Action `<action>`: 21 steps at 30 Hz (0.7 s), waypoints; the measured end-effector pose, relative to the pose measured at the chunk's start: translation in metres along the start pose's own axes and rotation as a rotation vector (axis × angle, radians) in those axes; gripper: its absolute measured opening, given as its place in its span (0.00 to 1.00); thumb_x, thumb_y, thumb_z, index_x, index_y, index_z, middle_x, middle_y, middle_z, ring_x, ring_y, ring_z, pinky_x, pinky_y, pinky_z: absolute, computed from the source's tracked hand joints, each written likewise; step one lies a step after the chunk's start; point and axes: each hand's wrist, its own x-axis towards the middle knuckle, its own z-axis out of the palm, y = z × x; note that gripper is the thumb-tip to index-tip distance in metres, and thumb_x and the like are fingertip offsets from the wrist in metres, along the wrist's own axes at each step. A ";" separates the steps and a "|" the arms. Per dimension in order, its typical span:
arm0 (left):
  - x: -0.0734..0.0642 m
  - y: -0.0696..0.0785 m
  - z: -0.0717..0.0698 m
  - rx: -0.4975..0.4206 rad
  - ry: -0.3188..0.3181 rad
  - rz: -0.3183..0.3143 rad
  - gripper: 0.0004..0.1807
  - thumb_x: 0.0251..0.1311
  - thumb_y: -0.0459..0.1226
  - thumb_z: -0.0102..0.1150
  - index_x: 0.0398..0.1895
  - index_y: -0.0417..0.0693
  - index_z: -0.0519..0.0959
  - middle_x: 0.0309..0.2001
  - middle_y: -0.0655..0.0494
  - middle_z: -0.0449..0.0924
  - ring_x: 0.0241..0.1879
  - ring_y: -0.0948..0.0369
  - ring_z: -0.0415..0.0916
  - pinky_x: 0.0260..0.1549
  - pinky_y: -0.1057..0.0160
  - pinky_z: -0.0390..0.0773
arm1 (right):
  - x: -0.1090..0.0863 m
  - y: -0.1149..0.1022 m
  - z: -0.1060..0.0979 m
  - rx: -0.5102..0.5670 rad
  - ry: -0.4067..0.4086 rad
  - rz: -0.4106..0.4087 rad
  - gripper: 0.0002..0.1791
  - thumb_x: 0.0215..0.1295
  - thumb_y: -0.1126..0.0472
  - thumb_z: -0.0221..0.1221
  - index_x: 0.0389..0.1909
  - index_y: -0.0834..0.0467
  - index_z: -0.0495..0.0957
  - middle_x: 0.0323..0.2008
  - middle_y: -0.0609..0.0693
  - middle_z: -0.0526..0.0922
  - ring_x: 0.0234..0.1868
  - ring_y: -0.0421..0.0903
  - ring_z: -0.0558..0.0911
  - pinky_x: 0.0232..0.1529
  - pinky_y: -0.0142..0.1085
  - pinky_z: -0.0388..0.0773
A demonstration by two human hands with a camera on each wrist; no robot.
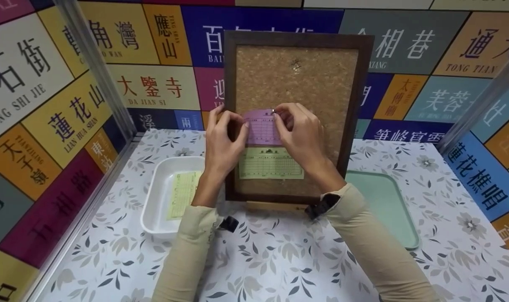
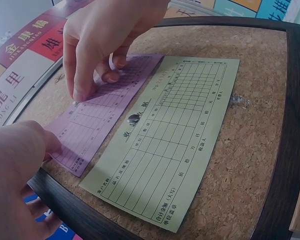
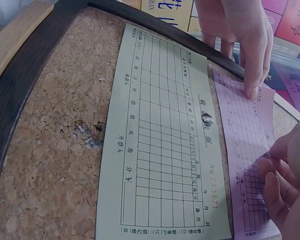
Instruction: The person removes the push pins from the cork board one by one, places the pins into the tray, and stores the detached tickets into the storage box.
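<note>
A pink receipt slip (image 1: 263,131) lies against a dark-framed cork board (image 1: 296,88), just above a green receipt slip (image 1: 271,165). My left hand (image 1: 223,140) holds the pink slip at its left edge, the fingertips right on the paper. At the slip's top, my right hand (image 1: 301,132) pinches a small silver thumbtack (image 1: 273,111), mostly covered by the fingertips. Another domed silver thumbtack (image 2: 133,119) sits in the green slip near its printed heading. Part of the pink slip is hidden behind the right fingers (image 3: 277,192).
Left of the board, a white tray (image 1: 149,209) holds a yellow-green slip (image 1: 181,195). A pale green tray (image 1: 388,209) stands on the right. Silvery bits (image 1: 295,66) show on the upper cork. The board leans upright on a wooden base (image 1: 275,205) over a floral tablecloth (image 1: 275,260).
</note>
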 end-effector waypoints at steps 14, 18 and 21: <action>-0.001 0.001 0.001 -0.006 -0.007 -0.005 0.07 0.72 0.41 0.67 0.45 0.47 0.84 0.65 0.47 0.76 0.79 0.50 0.66 0.81 0.51 0.65 | 0.001 0.001 0.001 0.018 0.006 -0.026 0.06 0.75 0.57 0.67 0.45 0.55 0.87 0.36 0.48 0.87 0.32 0.42 0.83 0.35 0.35 0.78; -0.001 0.000 0.001 -0.011 -0.006 -0.007 0.07 0.72 0.41 0.67 0.45 0.47 0.84 0.64 0.47 0.76 0.79 0.51 0.66 0.81 0.52 0.65 | 0.001 0.001 0.002 0.021 -0.002 -0.026 0.06 0.75 0.56 0.67 0.45 0.54 0.87 0.36 0.47 0.87 0.32 0.41 0.83 0.36 0.35 0.77; -0.002 0.000 0.002 -0.015 -0.004 -0.005 0.07 0.72 0.41 0.67 0.45 0.47 0.84 0.63 0.47 0.77 0.79 0.51 0.66 0.81 0.52 0.64 | 0.000 0.002 0.001 0.014 -0.010 -0.020 0.06 0.75 0.55 0.67 0.45 0.53 0.87 0.35 0.47 0.87 0.32 0.41 0.82 0.36 0.35 0.78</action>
